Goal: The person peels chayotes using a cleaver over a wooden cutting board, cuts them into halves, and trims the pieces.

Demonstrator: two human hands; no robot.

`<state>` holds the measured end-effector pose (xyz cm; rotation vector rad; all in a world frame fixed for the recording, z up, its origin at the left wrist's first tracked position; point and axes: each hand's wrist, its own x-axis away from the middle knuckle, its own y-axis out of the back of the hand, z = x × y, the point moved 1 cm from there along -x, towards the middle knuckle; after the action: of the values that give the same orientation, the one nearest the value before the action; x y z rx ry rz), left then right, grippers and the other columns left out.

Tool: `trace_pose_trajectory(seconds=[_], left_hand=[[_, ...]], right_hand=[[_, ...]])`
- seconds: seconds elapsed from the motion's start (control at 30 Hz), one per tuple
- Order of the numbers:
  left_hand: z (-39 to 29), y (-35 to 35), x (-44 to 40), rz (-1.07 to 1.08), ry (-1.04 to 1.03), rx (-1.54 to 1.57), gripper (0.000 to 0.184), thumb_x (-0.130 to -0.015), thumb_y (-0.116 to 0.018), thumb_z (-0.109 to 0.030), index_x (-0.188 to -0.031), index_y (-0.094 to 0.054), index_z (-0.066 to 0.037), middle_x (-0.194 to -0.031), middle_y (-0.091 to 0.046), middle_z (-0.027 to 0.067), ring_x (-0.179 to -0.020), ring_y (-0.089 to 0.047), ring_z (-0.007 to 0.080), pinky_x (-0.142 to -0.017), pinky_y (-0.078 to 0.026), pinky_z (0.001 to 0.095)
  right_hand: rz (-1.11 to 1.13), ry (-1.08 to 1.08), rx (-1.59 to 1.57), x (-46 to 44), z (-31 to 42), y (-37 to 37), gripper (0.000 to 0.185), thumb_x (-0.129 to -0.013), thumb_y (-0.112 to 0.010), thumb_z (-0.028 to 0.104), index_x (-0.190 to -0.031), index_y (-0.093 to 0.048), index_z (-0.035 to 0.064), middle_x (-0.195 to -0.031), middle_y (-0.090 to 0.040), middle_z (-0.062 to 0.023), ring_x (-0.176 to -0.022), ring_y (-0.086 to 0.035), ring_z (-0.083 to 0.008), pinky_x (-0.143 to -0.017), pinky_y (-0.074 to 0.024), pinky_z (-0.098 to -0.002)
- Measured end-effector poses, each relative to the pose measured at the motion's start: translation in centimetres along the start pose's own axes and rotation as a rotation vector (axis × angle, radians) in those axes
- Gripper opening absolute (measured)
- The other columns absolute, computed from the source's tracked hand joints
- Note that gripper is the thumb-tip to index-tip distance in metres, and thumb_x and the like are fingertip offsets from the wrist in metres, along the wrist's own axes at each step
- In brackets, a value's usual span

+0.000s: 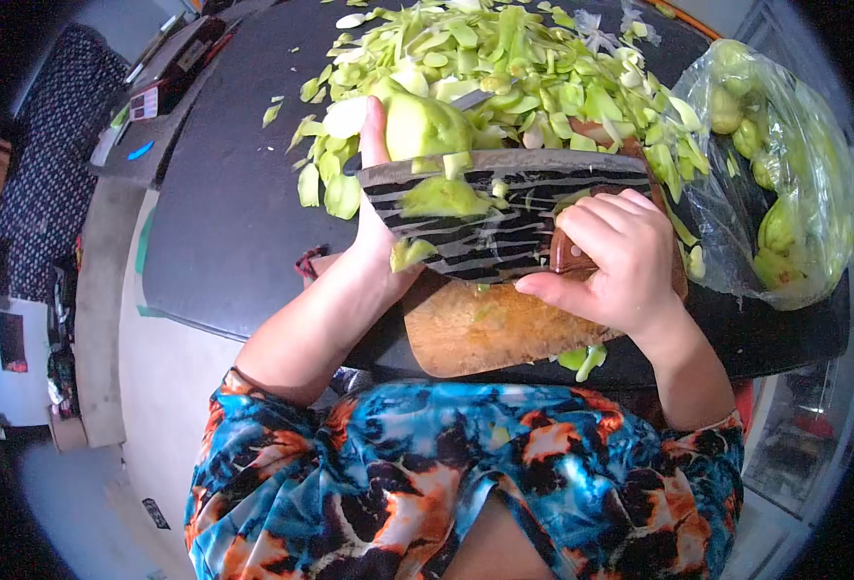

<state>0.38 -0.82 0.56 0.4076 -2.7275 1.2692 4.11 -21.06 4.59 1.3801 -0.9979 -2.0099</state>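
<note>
My left hand is closed around a pale green chayote, its thumb along the left side. Most of its fingers are hidden behind the blade. In my right hand is a wide cleaver, gripped by its brown wooden handle. The blade lies across, just below the chayote, with bits of green flesh stuck to its dark striped face. Whether its edge touches the chayote I cannot tell. Below the cleaver is a wooden cutting board.
A heap of green chayote slices covers the far part of the dark table. At the right lies a clear plastic bag of whole chayotes. A grey metal blade shows among the slices. Scraps lie beside the board.
</note>
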Motion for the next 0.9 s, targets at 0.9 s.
trace_pose_trajectory(seconds=[0.9], left_hand=[[-0.3, 0.0, -0.8, 0.069, -0.156, -0.07, 0.066, -0.085, -0.046, -0.068, -0.121, -0.051, -0.012, -0.11, -0.058, 0.0095, -0.098, -0.058, 0.0243, -0.088, -0.048, 0.0409]], right_hand=[[-0.001, 0.095, -0.056, 0.1, -1.3, 0.2, 0.062, -0.072, -0.063, 0.066, -0.063, -0.047, 0.0068, -0.056, -0.045, -0.0039, -0.05, -0.049, -0.0249, -0.051, -0.0334, -0.0341]])
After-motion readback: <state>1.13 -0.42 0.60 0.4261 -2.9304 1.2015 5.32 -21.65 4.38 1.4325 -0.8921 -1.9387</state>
